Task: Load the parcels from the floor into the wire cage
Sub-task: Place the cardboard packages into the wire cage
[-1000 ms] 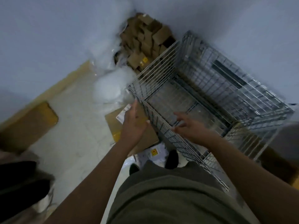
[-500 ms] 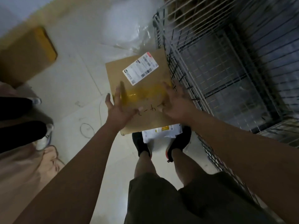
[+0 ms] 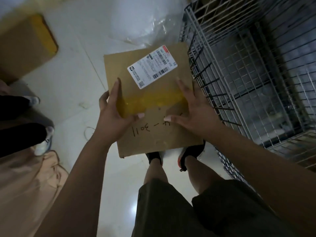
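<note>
**A:** How far along is the loading?

**B:** Early, I'd judge. The wire cage (image 3: 239, 69) on the right shows only bare mesh. It is dim in there, though, so a parcel may sit in a corner I can't see. 1 parcel (image 3: 153, 134), a flat cardboard box, is off the floor. It is held over the person's feet, just beside the cage's near wall and not yet above the rim.

**A:** And the 2 hands?

**B:** The left hand (image 3: 112, 115) grips its left edge, thumb on top. The right hand (image 3: 193, 110) clasps the right edge, thumb laid across the top. This parcel has yet to go over the rim and down inside. After that come whatever parcels remain.

**A:** The room?

**B:** The floor (image 3: 82, 65) is pale and glossy. A second brown box (image 3: 25, 45) lies at upper left, well apart. Clear plastic wrap (image 3: 142, 23) is heaped beyond the parcel, near the cage corner. On the parcel itself are a yellow tape band (image 3: 150, 101) and a white shipping label (image 3: 152, 66).
</note>
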`<state>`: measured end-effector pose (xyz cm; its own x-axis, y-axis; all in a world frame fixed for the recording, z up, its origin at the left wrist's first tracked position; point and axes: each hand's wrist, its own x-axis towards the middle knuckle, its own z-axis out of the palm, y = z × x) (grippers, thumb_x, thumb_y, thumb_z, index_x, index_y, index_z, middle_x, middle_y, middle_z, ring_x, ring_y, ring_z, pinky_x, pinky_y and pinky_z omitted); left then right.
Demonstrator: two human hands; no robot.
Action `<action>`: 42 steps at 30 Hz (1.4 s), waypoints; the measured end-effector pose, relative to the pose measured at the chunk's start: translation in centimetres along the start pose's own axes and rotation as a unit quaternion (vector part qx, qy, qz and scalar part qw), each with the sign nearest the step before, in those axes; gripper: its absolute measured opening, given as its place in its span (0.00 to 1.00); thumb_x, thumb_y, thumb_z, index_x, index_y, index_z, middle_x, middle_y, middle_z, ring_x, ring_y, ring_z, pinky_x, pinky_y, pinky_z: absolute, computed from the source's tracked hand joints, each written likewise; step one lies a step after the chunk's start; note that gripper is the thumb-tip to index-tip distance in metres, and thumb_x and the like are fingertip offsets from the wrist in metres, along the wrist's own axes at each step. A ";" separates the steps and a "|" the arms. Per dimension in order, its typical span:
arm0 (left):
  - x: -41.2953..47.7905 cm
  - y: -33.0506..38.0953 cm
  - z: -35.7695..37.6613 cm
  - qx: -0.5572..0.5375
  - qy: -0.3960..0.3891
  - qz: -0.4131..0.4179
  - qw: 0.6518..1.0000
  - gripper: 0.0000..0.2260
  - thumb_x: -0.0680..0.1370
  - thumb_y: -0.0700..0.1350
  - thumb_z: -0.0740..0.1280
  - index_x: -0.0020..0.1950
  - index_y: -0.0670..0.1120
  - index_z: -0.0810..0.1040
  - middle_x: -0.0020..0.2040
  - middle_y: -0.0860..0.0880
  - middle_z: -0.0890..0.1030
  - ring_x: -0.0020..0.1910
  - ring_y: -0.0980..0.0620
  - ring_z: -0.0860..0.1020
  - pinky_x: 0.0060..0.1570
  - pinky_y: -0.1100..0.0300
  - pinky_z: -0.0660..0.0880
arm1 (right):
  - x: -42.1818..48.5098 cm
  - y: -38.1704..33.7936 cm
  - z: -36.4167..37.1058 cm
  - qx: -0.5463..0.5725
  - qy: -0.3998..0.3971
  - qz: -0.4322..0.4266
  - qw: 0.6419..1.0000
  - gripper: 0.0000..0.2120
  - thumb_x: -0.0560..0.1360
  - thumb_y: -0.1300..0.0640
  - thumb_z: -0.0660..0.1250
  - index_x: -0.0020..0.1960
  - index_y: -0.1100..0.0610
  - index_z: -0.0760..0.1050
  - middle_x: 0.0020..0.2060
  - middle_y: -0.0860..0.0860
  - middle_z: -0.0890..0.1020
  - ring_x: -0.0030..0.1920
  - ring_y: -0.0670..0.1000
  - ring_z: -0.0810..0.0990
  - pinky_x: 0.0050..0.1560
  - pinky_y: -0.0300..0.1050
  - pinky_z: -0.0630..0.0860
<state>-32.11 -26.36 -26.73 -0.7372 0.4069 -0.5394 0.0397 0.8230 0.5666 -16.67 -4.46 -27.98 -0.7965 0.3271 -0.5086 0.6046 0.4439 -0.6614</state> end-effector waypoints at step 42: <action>3.3 26.8 54.9 0.332 -0.411 0.283 0.800 0.50 0.76 0.54 0.75 0.84 0.57 0.39 0.82 0.40 0.50 0.77 0.36 0.61 0.74 0.46 0.65 | -19.1 45.9 -0.6 0.265 0.334 0.410 0.806 0.61 0.69 0.45 0.80 0.81 0.37 0.35 0.79 0.57 0.46 0.73 0.65 0.67 0.70 0.56 0.73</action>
<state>3.55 18.76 -47.51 0.2075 0.6874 -0.6960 0.7620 0.3326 0.5557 26.29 10.18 -48.28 0.1528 0.7846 -0.6008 0.7085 -0.5109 -0.4869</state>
